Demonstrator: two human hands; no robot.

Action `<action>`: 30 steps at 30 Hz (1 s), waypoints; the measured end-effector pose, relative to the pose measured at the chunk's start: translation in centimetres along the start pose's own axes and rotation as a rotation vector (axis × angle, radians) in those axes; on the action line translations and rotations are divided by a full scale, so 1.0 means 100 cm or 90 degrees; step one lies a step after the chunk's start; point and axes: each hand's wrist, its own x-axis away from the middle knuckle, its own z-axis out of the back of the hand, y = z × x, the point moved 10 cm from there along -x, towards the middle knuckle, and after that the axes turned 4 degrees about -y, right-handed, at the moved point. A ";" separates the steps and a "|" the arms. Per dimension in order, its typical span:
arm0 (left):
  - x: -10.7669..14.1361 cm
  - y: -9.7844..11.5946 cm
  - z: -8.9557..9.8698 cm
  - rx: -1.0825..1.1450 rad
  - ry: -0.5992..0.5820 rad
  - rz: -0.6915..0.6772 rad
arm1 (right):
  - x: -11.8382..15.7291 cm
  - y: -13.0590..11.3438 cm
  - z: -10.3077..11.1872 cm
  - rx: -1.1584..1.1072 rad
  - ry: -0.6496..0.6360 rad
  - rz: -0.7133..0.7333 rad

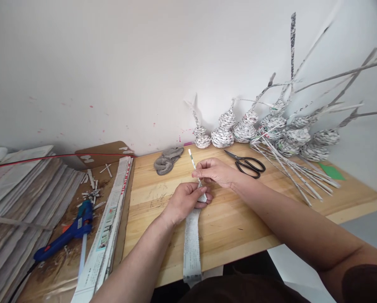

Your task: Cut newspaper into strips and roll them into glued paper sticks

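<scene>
Newspaper strip, partly rolled into a thin tube, stands over the middle of the worktop, its tube end rising slanted above the hands and its flat tail running down to the near edge; whether the tail hangs past that edge is hard to tell. The left hand grips the paper where the tube meets the flat part, and its fingers hide that join. The right hand pinches the tube just above, its fingertips partly hidden. At right, a pile of paper sticks lies beyond the right forearm, and the woven paper gourds against the wall overlap, so some are half covered; several of their long stems run out of view. Black scissors lie near the right wrist, just past the forearm, and a grey cloth is crumpled toward the wall. To the left, a blue glue gun rests among paper scraps, beside folded newspapers and a tall newspaper stack cut off by the picture's side. Wood grain with dark marks shows between the folded newspapers and the left hand; the wall bounds the far side.
</scene>
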 end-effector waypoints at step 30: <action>0.001 0.003 -0.007 0.017 -0.021 -0.011 | 0.002 -0.006 0.006 -0.003 0.032 0.017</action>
